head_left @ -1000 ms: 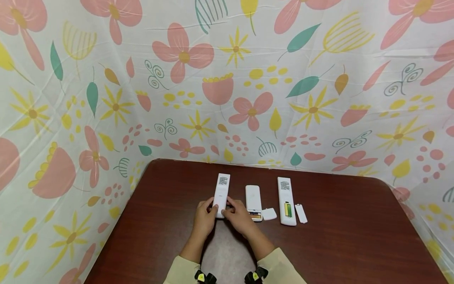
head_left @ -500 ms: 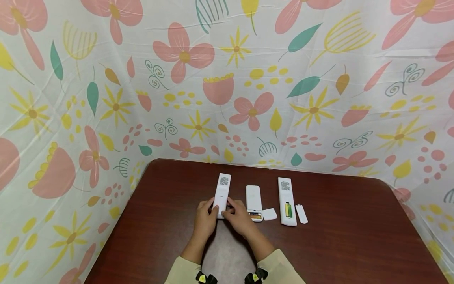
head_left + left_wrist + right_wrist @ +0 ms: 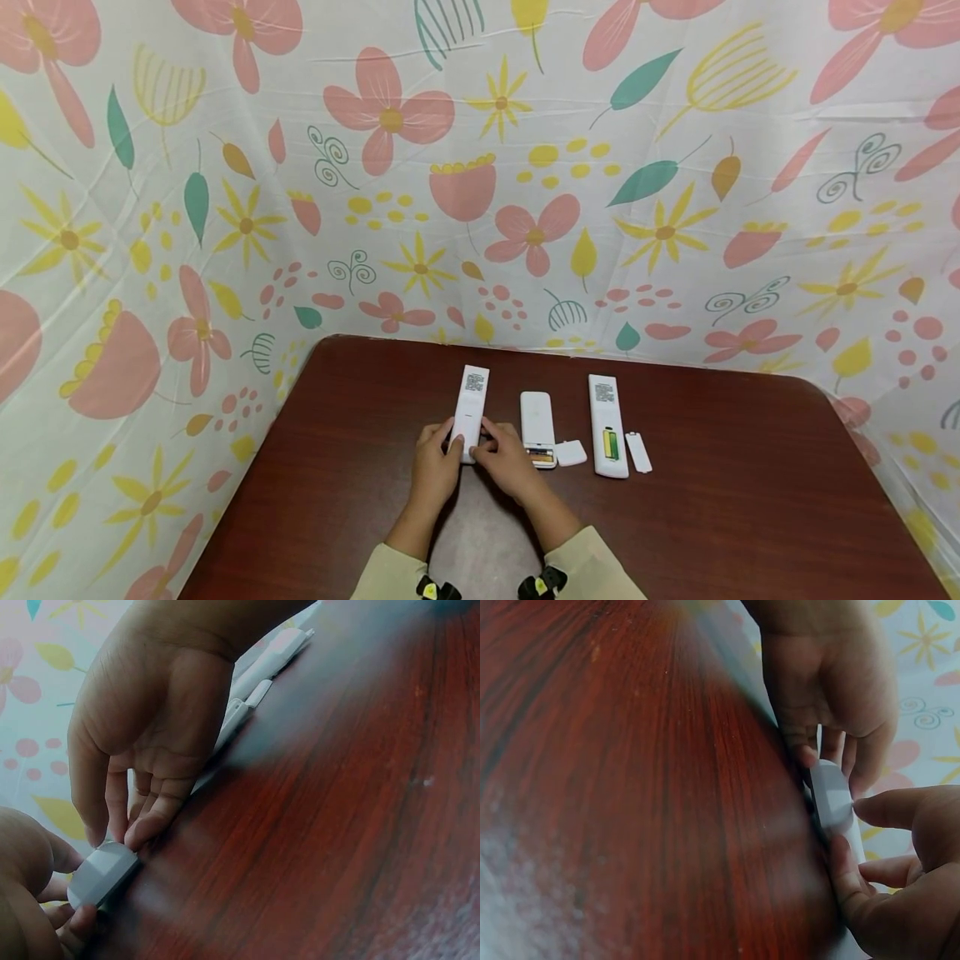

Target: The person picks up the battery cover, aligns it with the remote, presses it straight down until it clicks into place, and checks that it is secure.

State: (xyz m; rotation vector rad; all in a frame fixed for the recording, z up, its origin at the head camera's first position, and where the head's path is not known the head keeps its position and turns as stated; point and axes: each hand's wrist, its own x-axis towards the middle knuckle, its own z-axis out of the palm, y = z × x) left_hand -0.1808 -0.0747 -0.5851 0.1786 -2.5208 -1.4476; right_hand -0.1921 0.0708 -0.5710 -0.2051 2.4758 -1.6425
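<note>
A white remote control (image 3: 471, 400) lies back side up at the left of the others, with a printed code label at its far end. My left hand (image 3: 435, 468) grips its near left side, thumb on the back. From the right, my right hand (image 3: 512, 463) holds the same near end, its thumb also on the back. Both wrist views show the remote's rounded end (image 3: 103, 871) between the fingers of the two hands. The remote's battery cover appears in place; its near edges are partly hidden by fingers.
Right of my hands lies a shorter white remote (image 3: 536, 421), its battery bay exposing batteries, with a loose cover (image 3: 571, 452) beside it. Farther right is a long white remote (image 3: 603, 408) with a green battery (image 3: 610, 444) showing and a narrow cover (image 3: 638, 452) alongside. A floral cloth borders the brown table (image 3: 750, 500).
</note>
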